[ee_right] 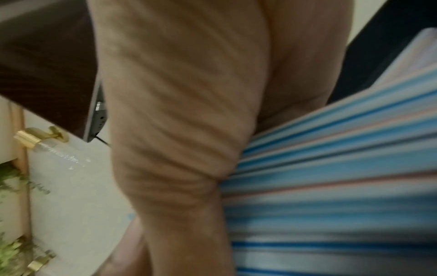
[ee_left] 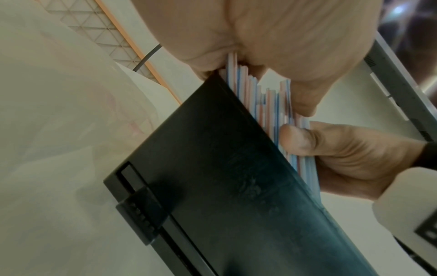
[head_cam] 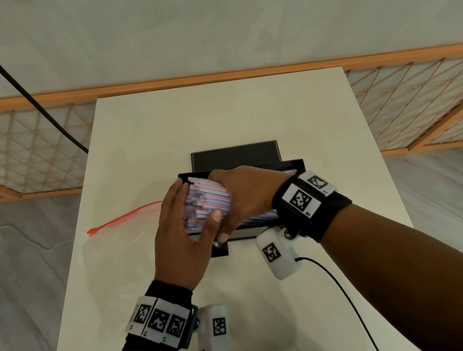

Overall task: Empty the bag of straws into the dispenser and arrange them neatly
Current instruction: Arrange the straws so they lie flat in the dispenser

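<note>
A thick bundle of blue, red and white striped straws (head_cam: 207,204) lies over the open black dispenser (head_cam: 296,164) in the middle of the white table (head_cam: 244,112). My right hand (head_cam: 248,194) grips the bundle from above, its thumb under the straws (ee_left: 267,104). My left hand (head_cam: 178,233) stands flat against the left ends of the straws, fingers straight on the far side and thumb on the near side. The dispenser's lid (head_cam: 234,156) is tipped back. In the right wrist view the straws (ee_right: 331,177) fan out under my palm (ee_right: 189,93).
The clear zip bag (head_cam: 118,240) with a red closure lies flat on the table left of the dispenser. A black cable (head_cam: 26,93) hangs at the far left. A wooden lattice screen (head_cam: 426,100) stands behind the table. Wrist-camera cables (head_cam: 345,294) trail toward me.
</note>
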`<action>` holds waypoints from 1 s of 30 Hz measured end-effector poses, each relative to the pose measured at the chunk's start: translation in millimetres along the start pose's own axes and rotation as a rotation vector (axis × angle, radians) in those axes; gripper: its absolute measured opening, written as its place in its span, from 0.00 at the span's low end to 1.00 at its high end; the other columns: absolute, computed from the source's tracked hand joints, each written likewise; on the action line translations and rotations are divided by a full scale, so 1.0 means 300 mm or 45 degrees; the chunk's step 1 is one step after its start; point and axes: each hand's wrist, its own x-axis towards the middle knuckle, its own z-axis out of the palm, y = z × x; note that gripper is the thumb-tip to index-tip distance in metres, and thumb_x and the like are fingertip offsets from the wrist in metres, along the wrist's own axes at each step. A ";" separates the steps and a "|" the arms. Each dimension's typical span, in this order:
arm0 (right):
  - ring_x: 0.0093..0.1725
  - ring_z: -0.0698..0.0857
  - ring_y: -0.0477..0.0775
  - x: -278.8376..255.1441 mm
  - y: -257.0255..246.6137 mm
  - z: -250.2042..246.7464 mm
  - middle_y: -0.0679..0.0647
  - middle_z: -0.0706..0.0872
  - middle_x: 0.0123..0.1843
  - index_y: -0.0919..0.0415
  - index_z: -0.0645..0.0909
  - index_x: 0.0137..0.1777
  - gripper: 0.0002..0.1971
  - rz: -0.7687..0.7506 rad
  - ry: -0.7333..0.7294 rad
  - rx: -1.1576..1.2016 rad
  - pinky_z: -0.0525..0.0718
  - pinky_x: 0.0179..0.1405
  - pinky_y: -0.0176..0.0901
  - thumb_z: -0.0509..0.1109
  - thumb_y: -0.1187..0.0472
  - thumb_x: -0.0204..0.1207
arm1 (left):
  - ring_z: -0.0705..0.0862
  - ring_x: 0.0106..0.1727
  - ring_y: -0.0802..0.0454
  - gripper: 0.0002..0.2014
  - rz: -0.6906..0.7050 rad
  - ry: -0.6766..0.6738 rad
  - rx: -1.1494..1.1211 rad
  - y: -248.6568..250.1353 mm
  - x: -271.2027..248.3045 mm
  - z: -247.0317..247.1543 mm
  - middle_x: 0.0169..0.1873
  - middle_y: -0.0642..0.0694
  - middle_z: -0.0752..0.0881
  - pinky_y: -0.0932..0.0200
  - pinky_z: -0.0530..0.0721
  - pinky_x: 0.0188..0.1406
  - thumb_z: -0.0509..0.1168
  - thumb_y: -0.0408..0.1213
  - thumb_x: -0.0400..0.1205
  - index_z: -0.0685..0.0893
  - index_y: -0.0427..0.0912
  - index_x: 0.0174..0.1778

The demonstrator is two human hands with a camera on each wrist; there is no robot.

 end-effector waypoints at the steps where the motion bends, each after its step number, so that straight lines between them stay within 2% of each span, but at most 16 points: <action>1: 0.56 0.87 0.51 0.002 -0.007 0.004 0.48 0.88 0.59 0.53 0.74 0.70 0.44 0.001 0.022 -0.040 0.87 0.64 0.52 0.91 0.43 0.56 | 0.74 0.79 0.58 0.40 0.003 0.000 0.002 -0.003 0.002 -0.001 0.82 0.51 0.71 0.79 0.69 0.72 0.64 0.61 0.78 0.66 0.45 0.84; 4: 0.54 0.88 0.52 0.008 -0.011 0.019 0.49 0.89 0.58 0.53 0.73 0.70 0.46 -0.009 0.058 -0.079 0.88 0.62 0.53 0.91 0.41 0.55 | 0.75 0.78 0.55 0.42 0.011 0.003 0.008 -0.003 0.000 -0.002 0.81 0.50 0.72 0.65 0.74 0.74 0.64 0.62 0.77 0.66 0.44 0.84; 8: 0.54 0.87 0.52 0.006 0.002 0.032 0.49 0.88 0.58 0.53 0.72 0.71 0.45 -0.026 0.053 -0.027 0.88 0.61 0.52 0.91 0.44 0.56 | 0.75 0.77 0.54 0.43 0.005 -0.004 -0.015 0.006 -0.007 0.002 0.80 0.49 0.72 0.57 0.78 0.74 0.64 0.63 0.76 0.65 0.44 0.84; 11: 0.53 0.87 0.52 0.008 -0.001 0.031 0.48 0.88 0.57 0.51 0.72 0.71 0.47 -0.026 0.073 -0.083 0.89 0.59 0.54 0.90 0.40 0.53 | 0.77 0.75 0.55 0.43 -0.009 -0.018 -0.047 0.009 -0.010 0.000 0.79 0.51 0.74 0.59 0.80 0.70 0.61 0.65 0.77 0.62 0.48 0.85; 15: 0.54 0.87 0.52 0.012 -0.009 0.028 0.47 0.86 0.58 0.49 0.71 0.72 0.49 -0.009 0.064 -0.211 0.88 0.62 0.59 0.87 0.34 0.52 | 0.81 0.69 0.57 0.40 -0.080 -0.010 -0.076 0.015 -0.019 0.001 0.75 0.51 0.78 0.80 0.77 0.62 0.57 0.65 0.78 0.64 0.50 0.85; 16: 0.56 0.87 0.53 0.010 -0.011 0.028 0.48 0.86 0.59 0.49 0.71 0.73 0.49 -0.003 0.061 -0.234 0.87 0.63 0.60 0.87 0.33 0.53 | 0.81 0.69 0.57 0.40 -0.093 0.000 -0.078 0.018 -0.020 0.003 0.76 0.51 0.78 0.79 0.77 0.63 0.57 0.66 0.78 0.65 0.49 0.84; 19: 0.60 0.85 0.55 0.008 -0.014 0.033 0.49 0.84 0.62 0.48 0.71 0.75 0.51 0.019 0.062 -0.286 0.84 0.65 0.62 0.86 0.31 0.53 | 0.78 0.76 0.53 0.40 -0.122 0.030 -0.115 0.019 -0.022 0.005 0.80 0.50 0.74 0.57 0.79 0.74 0.58 0.68 0.77 0.67 0.50 0.83; 21: 0.61 0.85 0.54 0.013 -0.014 0.034 0.49 0.83 0.62 0.47 0.72 0.74 0.51 0.021 0.069 -0.276 0.85 0.64 0.62 0.85 0.30 0.52 | 0.78 0.77 0.53 0.42 -0.146 0.035 -0.130 0.018 -0.018 0.002 0.80 0.49 0.74 0.50 0.80 0.74 0.58 0.70 0.76 0.67 0.50 0.83; 26: 0.60 0.85 0.54 0.011 -0.008 0.043 0.49 0.84 0.62 0.47 0.72 0.74 0.54 -0.021 0.123 -0.218 0.87 0.62 0.62 0.82 0.28 0.46 | 0.75 0.77 0.54 0.46 -0.143 0.020 -0.104 0.034 -0.014 0.005 0.81 0.49 0.72 0.53 0.79 0.75 0.59 0.68 0.75 0.62 0.45 0.85; 29: 0.66 0.84 0.56 -0.020 -0.004 0.055 0.51 0.80 0.70 0.50 0.68 0.82 0.56 -0.038 0.208 -0.255 0.84 0.66 0.62 0.86 0.33 0.54 | 0.76 0.77 0.53 0.49 -0.153 0.019 -0.161 0.048 -0.019 0.004 0.80 0.48 0.72 0.51 0.80 0.73 0.61 0.70 0.74 0.60 0.44 0.86; 30: 0.68 0.83 0.56 -0.032 -0.002 0.061 0.52 0.78 0.73 0.52 0.67 0.83 0.57 -0.045 0.240 -0.277 0.83 0.68 0.62 0.87 0.34 0.56 | 0.76 0.76 0.54 0.49 -0.152 0.023 -0.172 0.050 -0.022 0.004 0.80 0.49 0.72 0.54 0.80 0.73 0.62 0.70 0.74 0.60 0.45 0.86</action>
